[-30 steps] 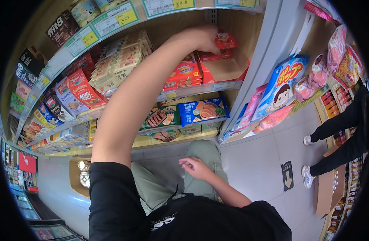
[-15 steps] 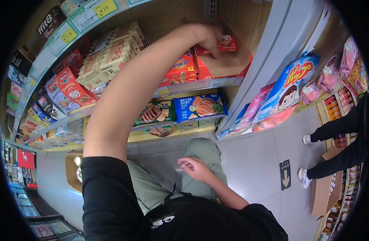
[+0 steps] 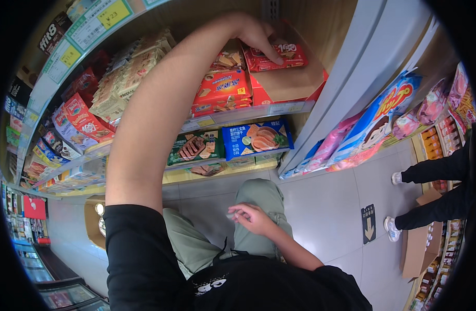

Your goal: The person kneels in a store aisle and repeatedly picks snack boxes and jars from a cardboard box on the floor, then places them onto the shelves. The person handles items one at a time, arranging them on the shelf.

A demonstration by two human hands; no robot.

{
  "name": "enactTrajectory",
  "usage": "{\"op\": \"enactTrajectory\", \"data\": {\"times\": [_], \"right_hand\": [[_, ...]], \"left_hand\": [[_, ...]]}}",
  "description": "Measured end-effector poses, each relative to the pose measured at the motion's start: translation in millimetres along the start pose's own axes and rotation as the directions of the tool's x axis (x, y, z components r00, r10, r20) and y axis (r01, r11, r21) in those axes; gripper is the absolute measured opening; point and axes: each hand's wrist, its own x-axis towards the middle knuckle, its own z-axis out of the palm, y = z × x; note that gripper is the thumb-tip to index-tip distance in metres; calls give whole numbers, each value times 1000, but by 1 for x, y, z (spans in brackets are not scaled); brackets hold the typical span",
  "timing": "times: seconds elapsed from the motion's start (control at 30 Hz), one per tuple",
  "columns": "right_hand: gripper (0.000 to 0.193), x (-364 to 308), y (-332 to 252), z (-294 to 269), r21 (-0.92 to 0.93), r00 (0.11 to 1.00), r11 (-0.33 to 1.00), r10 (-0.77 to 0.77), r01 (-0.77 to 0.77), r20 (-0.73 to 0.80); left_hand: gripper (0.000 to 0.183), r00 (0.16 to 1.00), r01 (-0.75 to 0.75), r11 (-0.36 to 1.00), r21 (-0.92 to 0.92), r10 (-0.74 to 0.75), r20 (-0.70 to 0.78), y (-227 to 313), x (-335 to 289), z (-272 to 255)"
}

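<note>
My left hand point(image 3: 256, 39) reaches into a red display box point(image 3: 311, 93) at the right end of the upper shelf. Its thumb lies across a red snack packet point(image 3: 290, 58) in the box, and the other fingers are partly hidden behind the hand and packet. The brown inner cardboard of the box shows in front of the packet. My right hand point(image 3: 251, 218) hovers over my right knee, its fingers loosely bent and apart, with nothing clear in them. Red-orange wafer packs point(image 3: 222, 88) stand left of the box, partly behind my left forearm.
Below are a blue cracker pack point(image 3: 256, 139) and a dark green pack point(image 3: 196, 146). Cream packets point(image 3: 124, 85) fill the shelf further left. A grey upright point(image 3: 334, 88) borders the box; hanging snack bags point(image 3: 378, 116) are beyond. Another person's legs point(image 3: 435, 168) stand at right.
My left hand has shifted slightly left and up, and more of the red packet now shows beneath its thumb. The view has shifted a little. My right hand stays over the knee.
</note>
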Motion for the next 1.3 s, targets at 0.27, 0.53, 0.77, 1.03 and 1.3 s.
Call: {"op": "enactTrajectory", "data": {"times": [0.27,0.53,0.77,1.03,1.3], "right_hand": [[33,-7,-1,-3,21,1000,1000,-3,3,-11],[29,-3,0,-3,21,999,1000,-23,23,-37],[28,-2,0,-4,44,999,999,-22,24,-40],[29,-2,-3,-4,52,999,998,-27,29,-36],[29,-2,0,-4,58,1000,998,-10,12,-26]], "left_hand": [[87,990,131,980,152,-136,21,17,13,8],[81,984,1,998,61,9,-179,14,-7,10],[82,971,-49,924,380,133,-200,32,-6,25],[81,942,-71,927,369,185,-282,27,-7,32],[87,905,-21,837,547,249,-346,32,0,40]]}}
